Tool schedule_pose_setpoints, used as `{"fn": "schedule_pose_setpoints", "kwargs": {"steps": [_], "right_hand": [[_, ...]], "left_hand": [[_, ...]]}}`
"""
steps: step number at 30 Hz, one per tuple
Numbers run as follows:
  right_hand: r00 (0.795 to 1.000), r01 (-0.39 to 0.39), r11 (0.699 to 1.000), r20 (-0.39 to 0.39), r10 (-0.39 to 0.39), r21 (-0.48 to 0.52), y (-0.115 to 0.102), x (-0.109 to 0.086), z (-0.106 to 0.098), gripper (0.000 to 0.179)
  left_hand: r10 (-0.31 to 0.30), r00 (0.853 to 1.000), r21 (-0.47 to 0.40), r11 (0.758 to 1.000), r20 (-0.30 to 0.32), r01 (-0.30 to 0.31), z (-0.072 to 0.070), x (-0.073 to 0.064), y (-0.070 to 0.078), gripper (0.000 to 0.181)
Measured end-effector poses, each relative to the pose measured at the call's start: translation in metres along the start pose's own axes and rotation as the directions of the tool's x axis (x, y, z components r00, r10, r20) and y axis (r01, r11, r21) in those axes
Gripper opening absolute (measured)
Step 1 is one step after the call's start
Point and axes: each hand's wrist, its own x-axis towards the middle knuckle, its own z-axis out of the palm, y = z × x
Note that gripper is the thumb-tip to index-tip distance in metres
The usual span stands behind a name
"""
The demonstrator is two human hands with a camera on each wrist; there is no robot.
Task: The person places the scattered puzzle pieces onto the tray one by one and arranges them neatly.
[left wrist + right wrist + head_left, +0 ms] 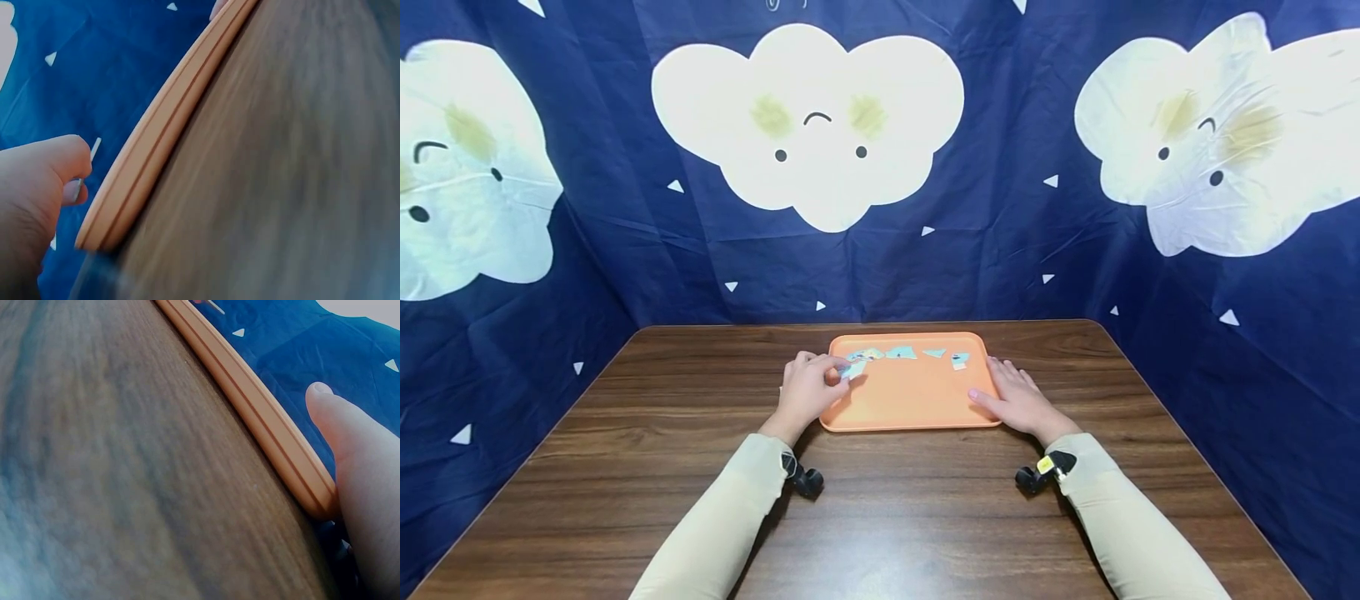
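An orange tray point(917, 400) lies on the wooden table with several flat, light-blue printed pieces along its far side. Over its left end, my left hand point(808, 387) pinches a thin light-blue piece point(856, 369) between thumb and fingers. The left wrist view catches that thin piece point(95, 150) edge-on at the fingertips. Close by lies a blue and yellowish piece point(871, 354), then a wider blue piece point(901, 352) and a small pointed one point(934, 352). My right hand point(1018, 402) rests along the tray's right edge, fingers extended, thumb over the rim, near a blue-and-white piece point(960, 359).
The brown table point(917, 508) reaches back to a dark blue curtain point(1000, 250) printed with white clouds and triangles, which also hangs at both sides. Each wrist wears a small black camera, such as the left camera point(807, 482).
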Motion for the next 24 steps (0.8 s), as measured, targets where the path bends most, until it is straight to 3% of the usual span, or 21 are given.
{"fn": "schedule_pose_setpoints", "kwargs": {"steps": [6,18,24], "right_hand": [[1.000,-0.010,1.000,0.008,0.010,-0.002,0.000,0.000,0.000,0.096],[1.000,-0.011,1.000,0.004,0.011,-0.005,0.000,0.001,0.001,0.096],[1.000,-0.015,1.000,0.006,0.015,-0.005,0.000,0.002,0.000,0.097]], "left_hand": [[0.022,0.997,0.028,0.999,0.071,-0.024,0.010,0.007,0.020,0.028],[0.082,0.987,0.037,0.995,0.136,-0.087,0.034,0.018,0.054,0.017],[0.116,0.978,0.094,0.987,0.171,-0.133,0.043,0.023,0.066,0.015]]}}
